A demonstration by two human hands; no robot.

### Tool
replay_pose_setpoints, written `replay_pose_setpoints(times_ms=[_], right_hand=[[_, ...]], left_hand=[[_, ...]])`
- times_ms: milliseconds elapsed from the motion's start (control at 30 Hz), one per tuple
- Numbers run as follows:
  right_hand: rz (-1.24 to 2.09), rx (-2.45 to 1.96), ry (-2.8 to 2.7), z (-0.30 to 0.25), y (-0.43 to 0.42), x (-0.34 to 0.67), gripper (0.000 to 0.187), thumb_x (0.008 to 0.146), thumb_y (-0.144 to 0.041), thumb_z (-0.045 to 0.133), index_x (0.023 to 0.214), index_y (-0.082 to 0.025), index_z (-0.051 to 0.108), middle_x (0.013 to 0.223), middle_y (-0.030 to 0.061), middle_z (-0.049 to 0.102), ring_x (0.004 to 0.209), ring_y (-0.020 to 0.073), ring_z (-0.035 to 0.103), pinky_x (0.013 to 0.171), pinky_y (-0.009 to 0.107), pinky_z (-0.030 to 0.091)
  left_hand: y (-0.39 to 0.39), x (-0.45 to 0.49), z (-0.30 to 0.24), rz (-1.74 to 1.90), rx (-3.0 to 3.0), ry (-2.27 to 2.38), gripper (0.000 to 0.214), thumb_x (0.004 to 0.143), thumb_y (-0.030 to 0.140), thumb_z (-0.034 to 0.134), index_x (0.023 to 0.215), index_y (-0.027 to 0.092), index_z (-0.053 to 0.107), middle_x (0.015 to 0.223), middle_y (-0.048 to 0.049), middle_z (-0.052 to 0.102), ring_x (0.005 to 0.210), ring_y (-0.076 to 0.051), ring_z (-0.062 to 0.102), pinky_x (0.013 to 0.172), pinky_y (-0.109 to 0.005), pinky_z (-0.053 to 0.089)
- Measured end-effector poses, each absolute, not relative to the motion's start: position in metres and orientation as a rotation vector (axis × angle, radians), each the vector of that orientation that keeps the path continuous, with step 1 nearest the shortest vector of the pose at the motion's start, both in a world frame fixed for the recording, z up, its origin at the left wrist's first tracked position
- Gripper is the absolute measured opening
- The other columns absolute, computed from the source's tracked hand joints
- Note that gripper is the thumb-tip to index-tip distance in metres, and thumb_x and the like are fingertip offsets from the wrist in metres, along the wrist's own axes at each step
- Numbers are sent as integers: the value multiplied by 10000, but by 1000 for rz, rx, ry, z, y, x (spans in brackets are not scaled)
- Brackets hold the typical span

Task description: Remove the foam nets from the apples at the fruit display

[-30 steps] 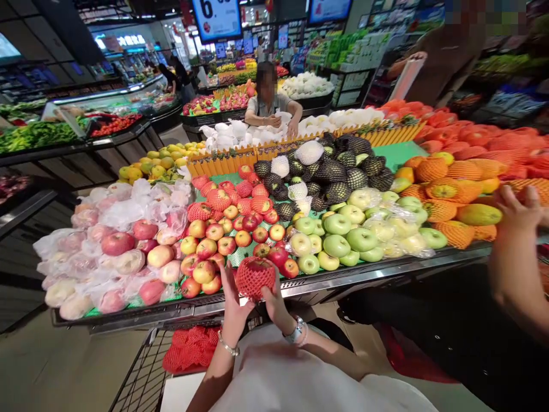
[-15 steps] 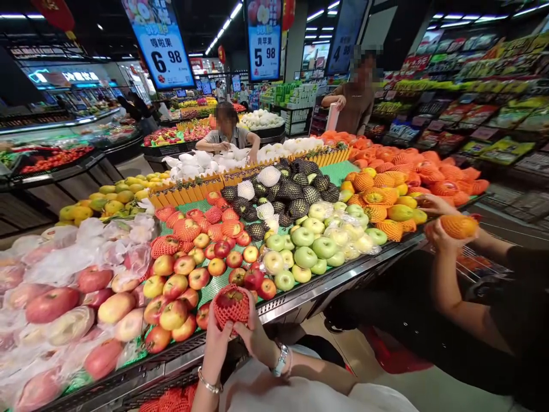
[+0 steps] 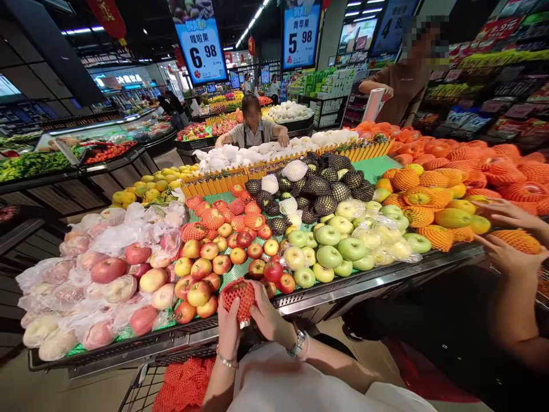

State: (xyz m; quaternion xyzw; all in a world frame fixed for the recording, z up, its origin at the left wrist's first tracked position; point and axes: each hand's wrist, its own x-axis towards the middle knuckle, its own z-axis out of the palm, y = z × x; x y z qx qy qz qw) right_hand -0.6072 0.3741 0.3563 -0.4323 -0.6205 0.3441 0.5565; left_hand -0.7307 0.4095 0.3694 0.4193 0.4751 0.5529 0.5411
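Note:
Between my two hands is an apple in a red foam net (image 3: 238, 297), held just over the front edge of the fruit stand. My left hand (image 3: 229, 327) wraps its left and lower side. The fingers of my right hand (image 3: 266, 313) close on its right side. Right behind it lie loose red-yellow apples (image 3: 199, 292), with several netted red ones (image 3: 212, 218) farther back. Green apples (image 3: 329, 257) are heaped to the right of my hands. Below my left wrist, red foam nets (image 3: 180, 383) lie in a wire cart (image 3: 139, 380).
Bagged large apples (image 3: 109, 269) cover the stand's left end; black-netted fruit (image 3: 328, 186) and papayas (image 3: 452, 217) lie rightward. A metal rail (image 3: 338, 296) edges the stand. At right, a co-worker's hands (image 3: 504, 252) hold an orange-netted fruit. Another person (image 3: 252, 129) reaches in from behind.
My view has swung left, so the stand sits farther right in it and more of the cart shows. My hands still hold the netted apple, with the right-hand fingers now more around its side.

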Motion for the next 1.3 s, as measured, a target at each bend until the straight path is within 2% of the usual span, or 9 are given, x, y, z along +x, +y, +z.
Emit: replay_pose_setpoints(times_ms=[167,333,400,500,600,733,867,1167,1300], right_hand=[[841,-1019,-1029,361,387,-609,478,988,-507,274,1301,-222,496,1376,99,480,1318,215,432,1131,401,340],[742,-833,-716,374,374,-619,396,974,-455,373,985,-212,686,1192,72,644,1155,233,576,1050,384,437],[749,-816,-698,377,372,-615,431,983,-475,333,1106,-221,660,1270,67,613,1213,236,547,1081,397,412],[850,-802,-686,370,379,-606,607,946,-626,273,1422,-270,396,1478,57,433,1357,227,423,1134,419,356],[943,-852,-663,355,386,-596,802,868,-762,203,1500,-267,219,1540,82,328,1404,231,360,1140,440,344],[1060,-940,-756,336,371,-578,639,900,-664,378,1381,-246,424,1414,100,500,1324,226,466,1136,405,345],[1156,-1132,-901,316,339,-555,461,875,-585,517,1107,-202,628,1125,89,669,1087,240,611,990,389,472],[939,-1603,-672,240,247,-494,542,877,-631,398,1131,-191,587,1147,126,635,1116,290,581,1015,459,434],[934,-1726,-767,221,239,-493,406,914,-541,450,1095,-209,598,1067,109,648,1011,261,615,950,455,477]], left_hand=[[402,-712,362,1360,883,1085,572,680,554,704,1105,194,574,1097,-87,644,998,-239,629,901,-378,499],[394,-699,374,1230,1486,938,804,526,562,820,1192,207,545,1244,-117,581,1191,-315,541,1047,-428,421],[394,-696,381,1155,1630,906,876,511,570,830,1242,206,513,1275,-131,563,1214,-327,529,1056,-435,416],[412,-695,388,1053,1778,943,853,573,522,819,1286,207,473,1307,-136,544,1239,-321,519,1072,-451,401],[467,-696,398,1000,2009,972,801,625,453,805,1299,203,452,1324,-127,531,1262,-311,502,1093,-472,377],[589,-681,435,1057,2445,1223,803,677,390,787,1316,111,391,1343,-179,486,1284,-309,459,1117,-481,334],[691,-638,468,961,2541,1273,757,636,253,830,1242,51,425,1309,-224,461,1294,-352,403,1111,-515,296],[733,-599,439,816,2492,1372,594,839,417,677,1101,-36,396,1216,-208,496,1215,-197,398,1091,-517,282],[729,-613,447,776,2568,1201,636,858,518,608,1094,-42,422,1255,-208,511,1278,-191,357,1115,-599,187]])
